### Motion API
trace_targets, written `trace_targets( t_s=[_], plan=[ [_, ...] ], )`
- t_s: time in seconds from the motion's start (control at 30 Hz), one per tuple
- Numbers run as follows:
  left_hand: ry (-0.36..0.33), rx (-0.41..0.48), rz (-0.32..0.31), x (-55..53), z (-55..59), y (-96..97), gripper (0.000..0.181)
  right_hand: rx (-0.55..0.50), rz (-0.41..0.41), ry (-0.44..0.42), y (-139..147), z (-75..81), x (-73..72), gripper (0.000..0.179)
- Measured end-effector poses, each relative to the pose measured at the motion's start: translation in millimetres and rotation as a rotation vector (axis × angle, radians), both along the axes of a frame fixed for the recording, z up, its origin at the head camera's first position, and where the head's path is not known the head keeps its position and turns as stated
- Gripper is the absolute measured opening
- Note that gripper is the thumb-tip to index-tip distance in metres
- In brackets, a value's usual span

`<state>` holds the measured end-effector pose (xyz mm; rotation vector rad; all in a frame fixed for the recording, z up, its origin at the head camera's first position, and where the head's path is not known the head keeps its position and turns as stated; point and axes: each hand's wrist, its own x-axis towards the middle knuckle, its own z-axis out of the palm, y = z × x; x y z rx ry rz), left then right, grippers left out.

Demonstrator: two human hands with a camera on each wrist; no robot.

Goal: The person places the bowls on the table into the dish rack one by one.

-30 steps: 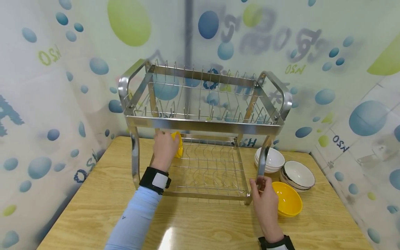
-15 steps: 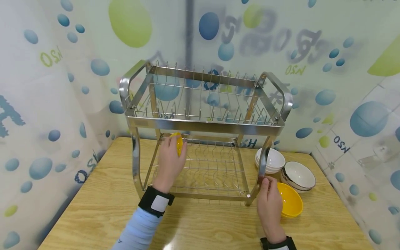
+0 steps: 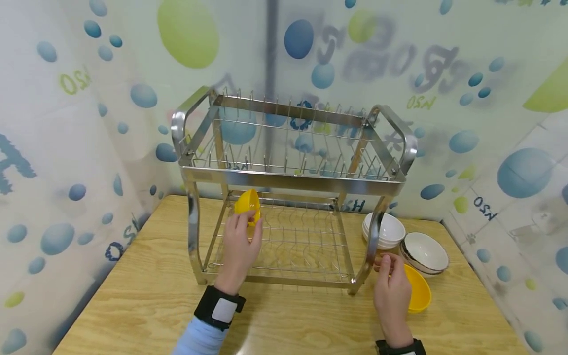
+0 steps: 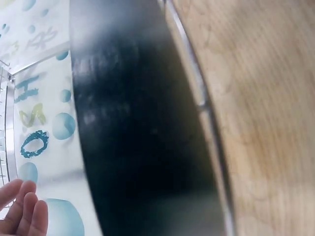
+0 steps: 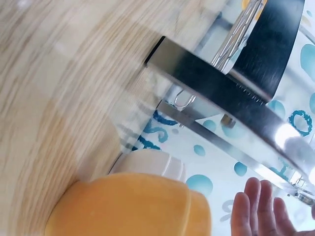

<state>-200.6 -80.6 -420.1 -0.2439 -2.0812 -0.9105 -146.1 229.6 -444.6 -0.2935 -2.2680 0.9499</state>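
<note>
A yellow bowl (image 3: 248,204) stands on its edge at the left of the dish rack's lower tier (image 3: 293,236). My left hand (image 3: 239,246) is just in front of it, fingertips at its near rim; whether they touch cannot be told. In the left wrist view the loosely bent fingers (image 4: 29,211) show no bowl among them. My right hand (image 3: 392,291) is beside the rack's right front post, partly covering another yellow bowl (image 3: 419,291) in the head view. Its fingers (image 5: 266,206) are extended and hold nothing in the right wrist view.
Stacked white bowls (image 3: 385,229) and dark-rimmed white bowls (image 3: 426,251) stand right of the rack on the wooden table (image 3: 310,320). The rack's wire upper tier (image 3: 293,180) spans above the lower one. A patterned curtain (image 3: 133,59) hangs behind.
My left hand has drawn back from the upright yellow bowl, which shows more now. My right hand has left the rack's post and moved right, toward the yellow bowls.
</note>
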Motion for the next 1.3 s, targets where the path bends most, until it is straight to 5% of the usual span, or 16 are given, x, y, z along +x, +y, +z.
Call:
trace_targets(
  t_s=[0.53, 1.1, 1.3],
  plan=[
    [-0.014, 0.011, 0.068, 14.4, -29.2, -4.0, 0.019, 0.042, -0.076, -0.064, 21.0, -3.5, -2.0, 0.032],
    [-0.005, 0.033, 0.101, 11.6, -34.2, -16.1, 0.018, 0.169, -0.166, 0.022, 50.7, -16.5, 2.2, 0.015],
    [-0.003, 0.029, 0.102, 12.4, -32.0, -22.6, 0.017, 0.167, -0.225, -0.056, 59.9, -15.7, 3.8, 0.018]
  ],
)
